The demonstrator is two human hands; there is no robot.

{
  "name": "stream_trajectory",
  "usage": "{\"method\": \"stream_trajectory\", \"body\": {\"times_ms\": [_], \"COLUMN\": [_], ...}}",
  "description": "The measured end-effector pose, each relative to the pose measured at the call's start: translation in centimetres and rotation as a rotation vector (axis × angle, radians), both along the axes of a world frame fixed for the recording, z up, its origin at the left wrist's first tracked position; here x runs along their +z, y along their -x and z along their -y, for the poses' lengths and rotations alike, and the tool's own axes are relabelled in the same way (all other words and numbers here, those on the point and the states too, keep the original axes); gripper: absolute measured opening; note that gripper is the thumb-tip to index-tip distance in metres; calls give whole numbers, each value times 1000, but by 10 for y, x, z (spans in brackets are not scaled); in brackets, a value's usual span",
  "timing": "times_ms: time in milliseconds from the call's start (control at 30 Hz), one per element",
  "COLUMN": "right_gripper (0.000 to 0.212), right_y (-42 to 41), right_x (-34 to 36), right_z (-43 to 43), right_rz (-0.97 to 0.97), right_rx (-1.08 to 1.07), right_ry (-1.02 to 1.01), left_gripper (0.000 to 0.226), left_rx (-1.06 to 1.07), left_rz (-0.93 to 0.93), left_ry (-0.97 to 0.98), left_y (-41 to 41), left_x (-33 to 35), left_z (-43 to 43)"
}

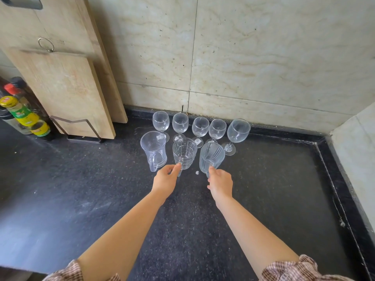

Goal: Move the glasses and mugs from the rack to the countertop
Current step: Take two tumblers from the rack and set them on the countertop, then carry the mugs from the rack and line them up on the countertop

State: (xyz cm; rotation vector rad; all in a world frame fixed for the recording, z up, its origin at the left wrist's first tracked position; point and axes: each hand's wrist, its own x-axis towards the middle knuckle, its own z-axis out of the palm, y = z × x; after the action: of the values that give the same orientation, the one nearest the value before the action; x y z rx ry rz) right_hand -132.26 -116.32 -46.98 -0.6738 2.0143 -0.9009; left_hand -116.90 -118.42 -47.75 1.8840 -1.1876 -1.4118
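Several clear wine glasses (200, 126) stand in a row along the back wall on the dark countertop (101, 189). In front of them stand three clear glass mugs. The plain mug (153, 148) at the left stands free. My left hand (166, 179) pinches the handle of the middle patterned mug (184, 152). My right hand (220, 182) grips the handle of the ribbed mug (212, 157) at the right, which tilts a little. No rack is in view.
Wooden cutting boards (69, 88) lean in a metal holder (81, 128) at the back left. Sauce bottles (24, 116) stand at the far left. A tiled wall closes the back, and a raised ledge (357, 151) runs along the right.
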Motion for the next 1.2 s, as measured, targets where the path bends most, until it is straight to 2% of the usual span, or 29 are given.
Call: {"method": "stream_trajectory", "body": {"times_ms": [167, 267, 433, 567, 867, 1200], "right_gripper": [33, 30, 33, 31, 38, 49], "right_y": [-2, -12, -67, -145, -366, -567], "right_x": [19, 34, 62, 83, 139, 189], "right_z": [-9, -19, -37, -64, -200, -406], "right_rz": [-212, -307, -402, -472, -467, -632], "right_rx": [74, 179, 524, 850, 1341, 1841], "right_ry": [40, 91, 207, 289, 517, 880], "left_gripper": [31, 37, 29, 24, 28, 36], "left_rx": [-76, -76, -57, 73, 414, 771], "left_rz": [94, 118, 233, 346, 672, 937], "left_ry": [14, 41, 146, 198, 284, 128], "left_y": [-19, -37, -97, -175, -365, -511], "left_x": [20, 38, 75, 97, 148, 190], "left_z": [-13, -26, -63, -115, -323, -589]}}
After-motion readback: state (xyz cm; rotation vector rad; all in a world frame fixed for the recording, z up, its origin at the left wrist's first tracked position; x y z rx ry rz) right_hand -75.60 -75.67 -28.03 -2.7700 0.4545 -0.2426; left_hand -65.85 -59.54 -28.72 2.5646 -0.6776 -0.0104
